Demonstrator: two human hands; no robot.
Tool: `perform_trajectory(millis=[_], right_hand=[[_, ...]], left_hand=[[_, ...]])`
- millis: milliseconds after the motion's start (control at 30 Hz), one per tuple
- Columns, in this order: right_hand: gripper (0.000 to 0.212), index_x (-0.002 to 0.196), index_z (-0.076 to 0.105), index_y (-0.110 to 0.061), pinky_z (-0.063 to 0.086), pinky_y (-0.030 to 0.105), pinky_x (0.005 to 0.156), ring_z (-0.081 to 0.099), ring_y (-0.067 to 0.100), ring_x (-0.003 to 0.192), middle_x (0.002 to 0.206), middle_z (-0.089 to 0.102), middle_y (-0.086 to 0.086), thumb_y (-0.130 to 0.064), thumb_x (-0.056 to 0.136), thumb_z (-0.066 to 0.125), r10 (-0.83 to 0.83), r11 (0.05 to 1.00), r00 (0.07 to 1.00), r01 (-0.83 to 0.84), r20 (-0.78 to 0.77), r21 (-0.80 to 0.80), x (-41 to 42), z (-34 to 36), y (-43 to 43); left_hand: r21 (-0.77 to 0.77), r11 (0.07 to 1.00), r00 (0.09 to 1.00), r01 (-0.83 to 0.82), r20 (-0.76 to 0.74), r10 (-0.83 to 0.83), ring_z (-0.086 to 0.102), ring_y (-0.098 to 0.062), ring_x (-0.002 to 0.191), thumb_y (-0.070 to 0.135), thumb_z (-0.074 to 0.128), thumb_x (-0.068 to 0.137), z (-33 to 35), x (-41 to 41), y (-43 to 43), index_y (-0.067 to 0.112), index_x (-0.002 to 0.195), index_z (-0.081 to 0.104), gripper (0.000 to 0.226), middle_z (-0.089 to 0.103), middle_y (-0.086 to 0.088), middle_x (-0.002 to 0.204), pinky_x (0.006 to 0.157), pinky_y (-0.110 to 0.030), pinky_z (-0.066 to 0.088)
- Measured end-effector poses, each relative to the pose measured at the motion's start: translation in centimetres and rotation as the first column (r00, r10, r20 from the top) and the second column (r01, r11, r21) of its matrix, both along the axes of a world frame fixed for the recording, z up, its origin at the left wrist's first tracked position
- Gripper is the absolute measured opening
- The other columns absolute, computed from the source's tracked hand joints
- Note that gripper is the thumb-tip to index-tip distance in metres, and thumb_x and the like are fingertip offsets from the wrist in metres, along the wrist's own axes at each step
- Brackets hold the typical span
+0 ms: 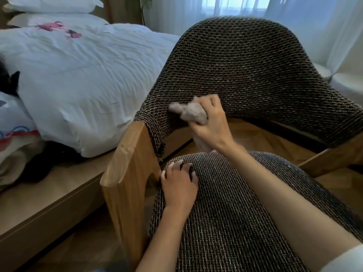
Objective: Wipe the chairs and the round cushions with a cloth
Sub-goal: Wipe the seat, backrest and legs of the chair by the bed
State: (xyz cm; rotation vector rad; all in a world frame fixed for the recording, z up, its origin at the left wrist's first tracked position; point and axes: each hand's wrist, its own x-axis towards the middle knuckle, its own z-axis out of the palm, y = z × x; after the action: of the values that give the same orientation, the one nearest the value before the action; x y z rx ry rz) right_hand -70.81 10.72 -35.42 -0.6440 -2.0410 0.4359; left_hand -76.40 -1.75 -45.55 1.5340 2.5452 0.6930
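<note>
A chair (255, 65) with a dark woven backrest and a light wooden frame (127, 163) fills the middle of the view. My right hand (212, 124) grips a crumpled beige cloth (193, 112) against the lower left of the backrest. A round cushion (225, 213) in the same dark weave lies on the seat. My left hand (179, 183) rests on the cushion's left edge, fingers bent over the fabric.
A bed with a white duvet (78, 79) and pillows (55, 4) stands close on the left, on a wooden platform (49, 203). Sheer curtains (294, 12) hang behind the chair. A black object (9, 83) lies at the left edge.
</note>
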Motion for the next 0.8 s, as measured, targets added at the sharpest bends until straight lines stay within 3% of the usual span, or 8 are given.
perform_trajectory(millis=[67, 167, 367, 500, 633, 733, 800], right_hand=[[0.045, 0.111, 0.055, -0.022, 0.050, 0.032, 0.084, 0.049, 0.011, 0.099, 0.108, 0.040, -0.001, -0.039, 0.072, 0.067, 0.022, 0.999, 0.997, -0.021, -0.074, 0.025, -1.9, 2.3, -1.3], [0.053, 0.119, 0.048, -0.033, 0.045, 0.036, 0.086, 0.043, 0.014, 0.110, 0.113, 0.034, -0.005, -0.061, 0.077, 0.064, 0.076, 0.997, 0.997, -0.075, 0.010, -0.028, -4.8, 3.3, -3.3], [0.035, 0.124, 0.056, -0.017, 0.044, 0.047, 0.089, 0.045, 0.029, 0.112, 0.121, 0.040, 0.012, -0.037, 0.095, 0.051, 0.069, 0.998, 0.997, -0.069, -0.034, 0.006, -5.5, 1.0, -3.7], [0.039, 0.125, 0.049, -0.010, 0.040, 0.034, 0.086, 0.045, 0.023, 0.106, 0.118, 0.040, 0.012, -0.036, 0.096, 0.046, 0.107, 0.994, 0.993, -0.108, 0.042, 0.031, -4.4, -0.5, -3.4], [0.032, 0.121, 0.044, -0.006, 0.045, 0.038, 0.083, 0.045, 0.017, 0.096, 0.110, 0.038, 0.007, -0.027, 0.099, 0.049, 0.100, 0.993, 0.981, -0.088, 0.165, -0.075, -2.0, -1.9, -3.0], [0.031, 0.116, 0.044, -0.007, 0.045, 0.025, 0.075, 0.045, 0.012, 0.091, 0.108, 0.037, 0.003, -0.032, 0.098, 0.049, 0.102, 0.995, 0.994, -0.102, -0.048, 0.005, -2.9, 0.1, -4.1], [0.033, 0.115, 0.045, -0.007, 0.043, 0.020, 0.078, 0.045, 0.011, 0.094, 0.108, 0.037, 0.003, -0.033, 0.096, 0.049, 0.157, 0.985, 0.979, -0.147, -0.127, 0.087, -4.4, 1.2, -5.4]], left_hand=[[-0.014, 1.000, 1.000, -0.003, -0.008, 0.003, 0.027, -0.014, 0.139, 0.040, 0.036, 0.098, 0.1, 0.0, 0.0, 0.029, 0.135, 0.048, 0.041, 0.037, 0.006, 0.148, 0.115, -0.039, 0.020], [-0.055, 0.998, 1.000, 0.000, -0.017, -0.001, 0.027, -0.015, 0.139, 0.040, 0.034, 0.099, 0.4, 0.0, 0.0, 0.029, 0.137, 0.046, 0.042, 0.036, 0.005, 0.149, 0.116, -0.039, 0.022], [-0.081, 0.997, 1.000, 0.015, -0.020, -0.016, 0.028, -0.016, 0.139, 0.038, 0.035, 0.099, 0.5, 0.0, 0.0, 0.024, 0.137, 0.046, 0.042, 0.037, 0.004, 0.148, 0.114, -0.041, 0.024], [-0.042, 0.999, 1.000, 0.006, 0.002, -0.006, 0.028, -0.017, 0.139, 0.037, 0.036, 0.099, 0.6, 0.1, -0.4, 0.026, 0.136, 0.048, 0.040, 0.038, 0.004, 0.148, 0.115, -0.041, 0.020], [-0.015, 0.999, 0.999, 0.034, -0.006, -0.034, 0.028, -0.018, 0.139, 0.038, 0.035, 0.100, 0.3, 0.2, -0.9, 0.028, 0.136, 0.048, 0.040, 0.041, 0.002, 0.147, 0.116, -0.040, 0.018], [-0.044, 0.999, 0.999, 0.026, -0.017, -0.027, 0.028, -0.017, 0.139, 0.037, 0.034, 0.099, 0.4, 0.1, -0.6, 0.027, 0.136, 0.047, 0.040, 0.038, 0.003, 0.149, 0.115, -0.039, 0.021], [-0.053, 0.998, 0.999, 0.034, -0.034, -0.036, 0.034, -0.018, 0.136, 0.036, 0.035, 0.099, 0.5, 0.0, -0.5, 0.025, 0.133, 0.050, 0.039, 0.042, 0.002, 0.145, 0.112, -0.041, 0.027]])
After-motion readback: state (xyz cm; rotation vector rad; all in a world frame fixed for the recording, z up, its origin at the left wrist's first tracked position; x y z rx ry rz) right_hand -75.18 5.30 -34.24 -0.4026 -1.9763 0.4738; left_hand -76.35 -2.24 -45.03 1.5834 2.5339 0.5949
